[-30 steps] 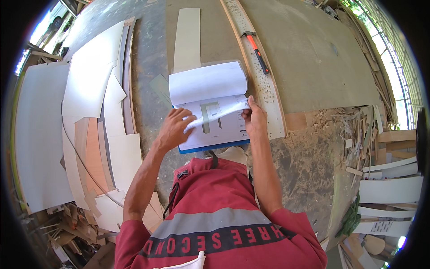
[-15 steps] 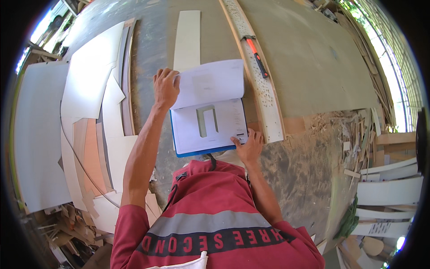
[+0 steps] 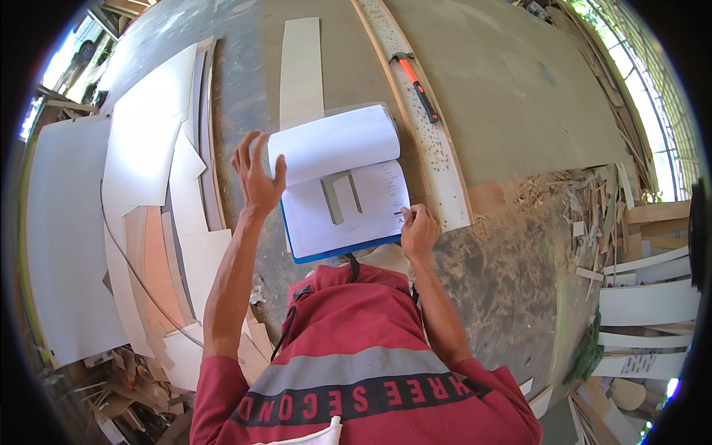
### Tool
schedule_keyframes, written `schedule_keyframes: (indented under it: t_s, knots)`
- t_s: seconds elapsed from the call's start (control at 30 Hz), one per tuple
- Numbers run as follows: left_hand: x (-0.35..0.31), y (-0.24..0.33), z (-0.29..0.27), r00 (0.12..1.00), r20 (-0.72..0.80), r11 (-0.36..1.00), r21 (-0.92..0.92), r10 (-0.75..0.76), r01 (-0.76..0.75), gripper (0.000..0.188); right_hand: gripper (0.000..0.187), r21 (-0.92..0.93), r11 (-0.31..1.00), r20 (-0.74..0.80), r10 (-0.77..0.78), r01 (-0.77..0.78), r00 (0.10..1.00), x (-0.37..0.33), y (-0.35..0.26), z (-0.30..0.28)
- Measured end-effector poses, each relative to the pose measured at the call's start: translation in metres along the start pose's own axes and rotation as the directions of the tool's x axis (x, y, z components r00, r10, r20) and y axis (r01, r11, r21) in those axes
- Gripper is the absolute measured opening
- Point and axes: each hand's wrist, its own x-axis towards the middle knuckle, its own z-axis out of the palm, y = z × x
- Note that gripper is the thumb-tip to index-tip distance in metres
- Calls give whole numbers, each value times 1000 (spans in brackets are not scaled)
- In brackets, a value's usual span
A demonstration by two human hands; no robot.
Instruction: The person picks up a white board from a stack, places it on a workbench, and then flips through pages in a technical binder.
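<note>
A blue folder [image 3: 348,250] of white paper sheets lies in front of my body. Its upper page [image 3: 334,144] is turned back and curls along the far side. On the exposed sheet [image 3: 311,230] a grey-green drawing of a square-cornered arch shape is printed, with small text by its right edge. My left hand [image 3: 256,178] is raised beside the left edge of the turned page, fingers spread, holding nothing. At the near right corner, my right hand [image 3: 420,228] pinches the folder's edge, its fingers closed.
A hammer [image 3: 417,87] with an orange-and-black handle rests on a long speckled board [image 3: 437,163] to the right. A pale strip [image 3: 300,70] lies beyond the folder. White and brown panels [image 3: 148,133] are stacked at left; wood scraps [image 3: 586,200] pile up at right.
My left hand has let go of the turned page and opened, moving slightly left and down. The page now curls over at the far side. My right hand's grip has tightened at the folder's edge.
</note>
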Motion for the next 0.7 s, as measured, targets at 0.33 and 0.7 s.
schedule_keyframes:
  t_s: [0.33,0.7]
  knots:
    - [-54,37,-57,745,645,976,-216,167,-32,91,37,306,936,114,146,-175,983,54,-29,-17]
    - [-47,5,-33,975,206,955,-260,-89,142,14,37,837,-134,543,87,-531,835,88,-58,-7]
